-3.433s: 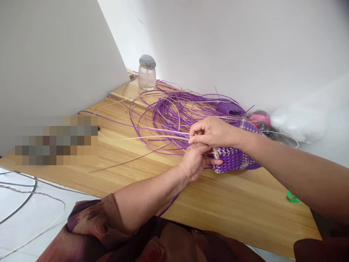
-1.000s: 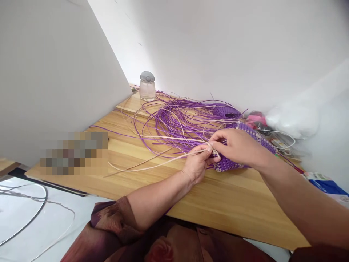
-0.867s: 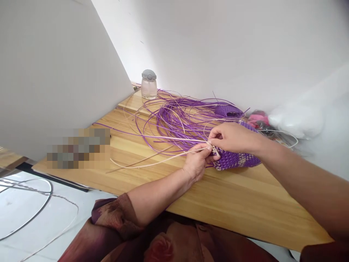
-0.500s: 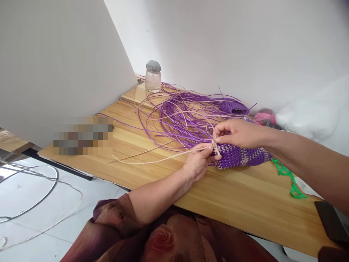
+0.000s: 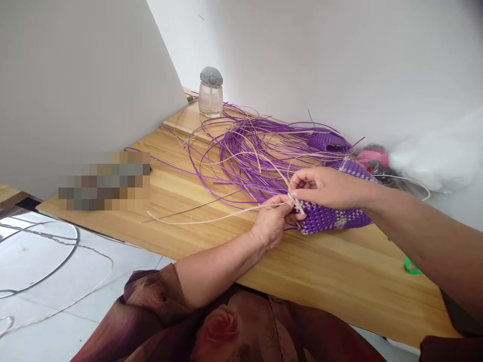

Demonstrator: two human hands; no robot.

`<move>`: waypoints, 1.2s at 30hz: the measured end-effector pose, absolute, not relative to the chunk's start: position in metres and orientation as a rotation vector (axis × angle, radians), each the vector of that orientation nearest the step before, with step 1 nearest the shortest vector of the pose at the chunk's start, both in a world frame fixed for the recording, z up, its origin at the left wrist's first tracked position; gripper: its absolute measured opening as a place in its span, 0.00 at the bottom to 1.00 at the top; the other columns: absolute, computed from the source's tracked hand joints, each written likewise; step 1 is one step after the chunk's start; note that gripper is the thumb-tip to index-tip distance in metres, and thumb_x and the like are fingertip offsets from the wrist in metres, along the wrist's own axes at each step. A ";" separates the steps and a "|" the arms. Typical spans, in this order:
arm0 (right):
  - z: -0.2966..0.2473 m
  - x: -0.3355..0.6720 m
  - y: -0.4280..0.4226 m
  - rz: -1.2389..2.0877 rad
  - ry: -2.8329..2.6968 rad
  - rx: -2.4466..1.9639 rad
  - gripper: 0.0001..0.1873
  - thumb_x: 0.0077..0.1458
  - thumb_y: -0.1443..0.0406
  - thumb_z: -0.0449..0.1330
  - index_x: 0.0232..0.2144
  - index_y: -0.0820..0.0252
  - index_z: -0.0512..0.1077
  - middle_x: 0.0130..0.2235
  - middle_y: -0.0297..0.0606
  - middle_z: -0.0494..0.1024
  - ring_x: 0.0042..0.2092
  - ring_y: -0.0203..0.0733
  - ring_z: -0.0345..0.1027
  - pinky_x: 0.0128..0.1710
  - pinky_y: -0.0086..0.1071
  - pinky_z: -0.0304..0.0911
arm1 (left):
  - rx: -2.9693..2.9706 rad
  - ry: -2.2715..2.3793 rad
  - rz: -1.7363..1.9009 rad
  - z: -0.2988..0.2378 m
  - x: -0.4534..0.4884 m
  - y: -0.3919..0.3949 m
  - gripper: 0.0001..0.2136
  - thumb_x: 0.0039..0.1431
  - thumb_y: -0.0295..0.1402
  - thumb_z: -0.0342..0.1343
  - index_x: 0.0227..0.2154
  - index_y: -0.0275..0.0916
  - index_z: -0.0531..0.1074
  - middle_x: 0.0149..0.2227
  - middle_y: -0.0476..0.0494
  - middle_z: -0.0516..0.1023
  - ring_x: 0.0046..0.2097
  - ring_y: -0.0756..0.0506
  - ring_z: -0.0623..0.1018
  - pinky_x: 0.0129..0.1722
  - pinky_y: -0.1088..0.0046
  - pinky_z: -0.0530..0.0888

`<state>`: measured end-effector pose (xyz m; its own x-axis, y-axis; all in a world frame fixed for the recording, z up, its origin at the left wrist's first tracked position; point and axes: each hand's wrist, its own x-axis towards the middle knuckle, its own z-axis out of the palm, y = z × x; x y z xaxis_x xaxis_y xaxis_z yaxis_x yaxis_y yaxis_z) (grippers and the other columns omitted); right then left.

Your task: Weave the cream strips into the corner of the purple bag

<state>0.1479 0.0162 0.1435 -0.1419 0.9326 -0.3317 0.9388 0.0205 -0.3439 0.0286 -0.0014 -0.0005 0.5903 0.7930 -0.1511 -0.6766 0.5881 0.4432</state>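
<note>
A flat cream strip [image 5: 299,205], pinched by the fingers of left hand [image 5: 272,224] and right hand [image 5: 320,187] against the purple-and-cream woven piece [image 5: 320,219] on the pale wooden table [image 5: 332,274], could be loosened if either pinch slipped.

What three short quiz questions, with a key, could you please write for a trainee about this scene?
1. True or false: the bottle stands upright and has a grey lid.
2. Multiple choice: which colours show in the nearer woven piece?
A) green and black
B) purple and pale cream
C) red and blue
3. Open: what do the left hand and right hand pinch at the end of that piece?

Key:
1. True.
2. B.
3. Pale strands.
</note>
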 end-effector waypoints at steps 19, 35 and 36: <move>0.134 0.151 0.012 -0.842 2.202 2.175 0.07 0.54 0.60 0.62 0.31 0.57 0.74 0.28 0.32 0.78 0.28 0.35 0.67 0.29 0.31 0.60 | 0.281 0.367 0.865 0.003 0.025 -0.008 0.11 0.60 0.29 0.68 0.28 0.36 0.71 0.33 0.45 0.76 0.37 0.48 0.77 0.37 0.71 0.81; 0.128 0.152 -0.002 -0.880 2.274 2.256 0.22 0.57 0.58 0.61 0.53 0.57 0.71 0.27 0.29 0.79 0.28 0.38 0.70 0.31 0.33 0.61 | 0.309 0.380 0.886 0.001 0.026 -0.007 0.22 0.48 0.32 0.80 0.26 0.36 0.67 0.28 0.52 0.77 0.31 0.51 0.77 0.37 0.71 0.79; 0.126 0.153 -0.009 -0.759 2.347 2.290 0.24 0.59 0.57 0.62 0.56 0.56 0.70 0.31 0.32 0.81 0.30 0.39 0.72 0.33 0.34 0.63 | 0.306 0.378 0.886 0.001 0.026 -0.006 0.22 0.48 0.32 0.80 0.26 0.36 0.67 0.28 0.51 0.77 0.31 0.51 0.78 0.37 0.71 0.79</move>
<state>0.1527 -0.0092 0.1257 -0.0608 0.9871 -0.1482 0.8869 -0.0147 -0.4618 0.0262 -0.0064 0.0008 0.5741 0.7959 -0.1922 -0.6898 0.5966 0.4102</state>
